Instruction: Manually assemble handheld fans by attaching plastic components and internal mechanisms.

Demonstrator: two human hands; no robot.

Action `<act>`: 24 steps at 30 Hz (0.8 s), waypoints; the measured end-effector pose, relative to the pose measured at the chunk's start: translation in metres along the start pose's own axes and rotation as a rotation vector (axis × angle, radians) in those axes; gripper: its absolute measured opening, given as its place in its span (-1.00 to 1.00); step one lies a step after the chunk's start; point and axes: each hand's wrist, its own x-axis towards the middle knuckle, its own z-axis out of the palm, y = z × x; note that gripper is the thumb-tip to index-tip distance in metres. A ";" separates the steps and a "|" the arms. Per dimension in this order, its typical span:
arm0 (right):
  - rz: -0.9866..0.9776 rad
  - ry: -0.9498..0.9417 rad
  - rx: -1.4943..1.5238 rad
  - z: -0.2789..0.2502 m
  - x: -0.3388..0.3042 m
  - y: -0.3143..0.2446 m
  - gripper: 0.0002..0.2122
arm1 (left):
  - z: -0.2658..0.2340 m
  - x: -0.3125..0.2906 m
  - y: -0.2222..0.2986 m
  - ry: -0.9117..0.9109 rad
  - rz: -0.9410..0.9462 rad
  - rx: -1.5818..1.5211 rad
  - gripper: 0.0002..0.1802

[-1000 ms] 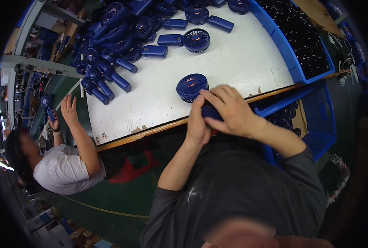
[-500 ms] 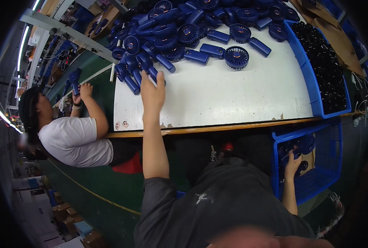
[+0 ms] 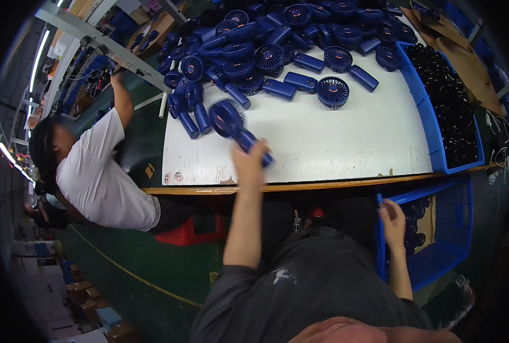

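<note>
My left hand (image 3: pixel 249 163) is closed round the handle of a dark blue handheld fan (image 3: pixel 226 118), lifted over the front left of the white table (image 3: pixel 351 140). The fan's round head points away from me, and motion blurs it a little. At the left rim of a blue crate (image 3: pixel 467 228) below the table edge, my right hand (image 3: pixel 393 222) is raised with its fingers apart and slightly bent; nothing shows in it. Several dark blue fans (image 3: pixel 419 211) lie inside that crate beside a piece of cardboard. More fans (image 3: pixel 269 57) are heaped across the back of the table.
On the table's right side stands a blue bin (image 3: pixel 425 114) full of small black parts (image 3: pixel 443 103). A co-worker in a white shirt (image 3: pixel 97 177) sits at the left beside a red stool (image 3: pixel 194 231). A metal frame (image 3: pixel 103 43) slants over the table's far left corner.
My left hand has drawn a fan from the pile toward me. My right hand has let go of a fan in the crate and risen to its rim. The co-worker's arm now reaches away.
</note>
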 end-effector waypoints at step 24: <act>-0.506 0.378 -0.841 -0.088 0.229 -0.211 -0.65 | 0.072 -0.089 -0.032 -0.956 -0.519 -0.644 -0.50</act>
